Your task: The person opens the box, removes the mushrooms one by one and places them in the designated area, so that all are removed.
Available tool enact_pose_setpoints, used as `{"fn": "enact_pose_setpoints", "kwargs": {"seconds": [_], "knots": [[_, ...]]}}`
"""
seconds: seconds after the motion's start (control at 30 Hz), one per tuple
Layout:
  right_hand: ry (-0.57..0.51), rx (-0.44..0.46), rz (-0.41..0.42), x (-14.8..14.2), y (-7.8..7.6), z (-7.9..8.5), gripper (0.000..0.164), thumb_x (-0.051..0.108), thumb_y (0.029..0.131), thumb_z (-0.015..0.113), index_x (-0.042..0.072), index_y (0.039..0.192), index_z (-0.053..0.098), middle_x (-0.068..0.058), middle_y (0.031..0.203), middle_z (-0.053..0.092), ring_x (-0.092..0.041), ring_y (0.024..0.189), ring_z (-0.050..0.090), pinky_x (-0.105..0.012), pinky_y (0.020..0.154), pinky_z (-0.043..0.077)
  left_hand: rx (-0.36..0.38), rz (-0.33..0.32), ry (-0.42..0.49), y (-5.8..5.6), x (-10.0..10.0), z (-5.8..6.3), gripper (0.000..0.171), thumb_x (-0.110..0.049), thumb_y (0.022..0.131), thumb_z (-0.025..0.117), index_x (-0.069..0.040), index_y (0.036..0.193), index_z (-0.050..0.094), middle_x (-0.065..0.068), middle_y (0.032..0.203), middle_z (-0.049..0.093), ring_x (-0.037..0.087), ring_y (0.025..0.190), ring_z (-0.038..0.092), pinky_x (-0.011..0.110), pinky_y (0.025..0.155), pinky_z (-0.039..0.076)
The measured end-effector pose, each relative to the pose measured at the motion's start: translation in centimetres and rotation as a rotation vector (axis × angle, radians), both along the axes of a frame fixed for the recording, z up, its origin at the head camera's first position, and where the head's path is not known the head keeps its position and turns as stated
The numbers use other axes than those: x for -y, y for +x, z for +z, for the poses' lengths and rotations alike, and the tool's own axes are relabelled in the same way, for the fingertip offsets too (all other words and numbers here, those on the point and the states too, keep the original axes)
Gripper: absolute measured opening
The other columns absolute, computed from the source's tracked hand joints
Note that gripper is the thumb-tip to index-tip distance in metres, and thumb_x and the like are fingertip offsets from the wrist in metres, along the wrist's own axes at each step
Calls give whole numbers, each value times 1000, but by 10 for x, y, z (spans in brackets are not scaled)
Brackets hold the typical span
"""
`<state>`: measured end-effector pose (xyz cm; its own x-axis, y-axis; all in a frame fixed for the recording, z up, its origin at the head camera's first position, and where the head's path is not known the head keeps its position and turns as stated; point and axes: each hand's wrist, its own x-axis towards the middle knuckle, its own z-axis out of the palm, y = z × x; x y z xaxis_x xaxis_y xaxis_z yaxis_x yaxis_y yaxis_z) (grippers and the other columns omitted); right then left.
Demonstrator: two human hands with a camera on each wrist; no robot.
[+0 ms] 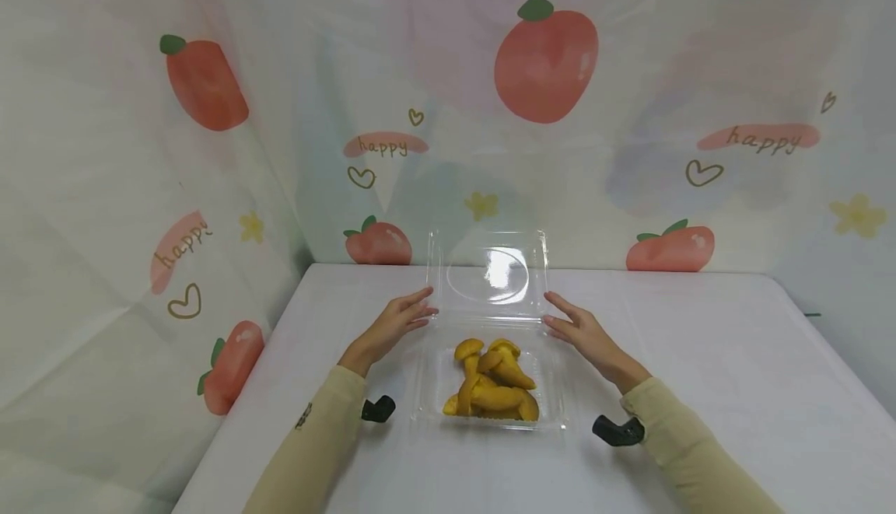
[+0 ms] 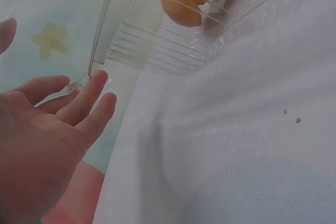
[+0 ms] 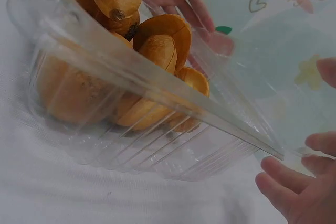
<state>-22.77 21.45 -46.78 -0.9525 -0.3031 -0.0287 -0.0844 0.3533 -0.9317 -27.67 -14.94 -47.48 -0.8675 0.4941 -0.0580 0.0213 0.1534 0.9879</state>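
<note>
Backdrop [image 1: 595,187] reads "happy" | left hand [image 1: 389,329], right hand [image 1: 586,337] loosely spread, flanking upright lid [image 1: 490,274] | yellow mushrooms [image 1: 498,397] in clear container [image 1: 558,389]

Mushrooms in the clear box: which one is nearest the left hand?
The upper-left mushroom in the head view; the others lie farther right or lower in that picture.

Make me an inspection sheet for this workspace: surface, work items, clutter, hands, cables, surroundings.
Surface: white tablecloth, slightly creased.
Work items: clear plastic box holding yellow mushrooms; its lid is raised at the back.
Clutter: two tiny specks on the cloth.
Hands: left hand and right hand at opposite sides of the lid, fingers extended; firm contact unclear. A black piece shows by each wrist.
Cables: nothing seen for certain; a thin dark object by the table's right edge is unclear.
Surroundings: printed fabric behind and left.
</note>
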Motion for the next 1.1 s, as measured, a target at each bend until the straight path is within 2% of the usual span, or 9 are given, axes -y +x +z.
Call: {"fn": "enact_pose_setpoints", "kwargs": {"seconds": [0.2,0.53,0.8,1.1], "knots": [[19,32,-17,1,-1,-3,65,26,107,47,-3,159,20,-25,169,9,-48,153,20,-44,111,39,86,-18,68,-2,0,-4,58,-26,111,35,5,159,20,17,170,16,39,151,34,50,125,26],[14,71,-15,-1,-5,-9,67,32,108,47,1,160,20,-23,170,9,-46,155,13,-51,115,35,148,-23,131,-2,-1,-9,62,-28,111,35,9,157,18,19,170,11,40,153,28,49,127,22],[-23,104,-6,-4,-10,-13,70,35,108,46,1,161,17,-23,169,10,-45,150,32,-49,115,36,177,-25,138,-5,-2,-12,60,-28,111,32,6,159,18,17,171,11,39,154,26,48,128,20],[-41,140,-16,-7,-12,-15,67,35,109,44,2,161,17,-26,167,15,-45,149,33,-53,117,33,189,-37,128,-7,-4,-14,61,-29,112,30,5,160,15,15,171,12,38,154,27,48,128,19]]}}
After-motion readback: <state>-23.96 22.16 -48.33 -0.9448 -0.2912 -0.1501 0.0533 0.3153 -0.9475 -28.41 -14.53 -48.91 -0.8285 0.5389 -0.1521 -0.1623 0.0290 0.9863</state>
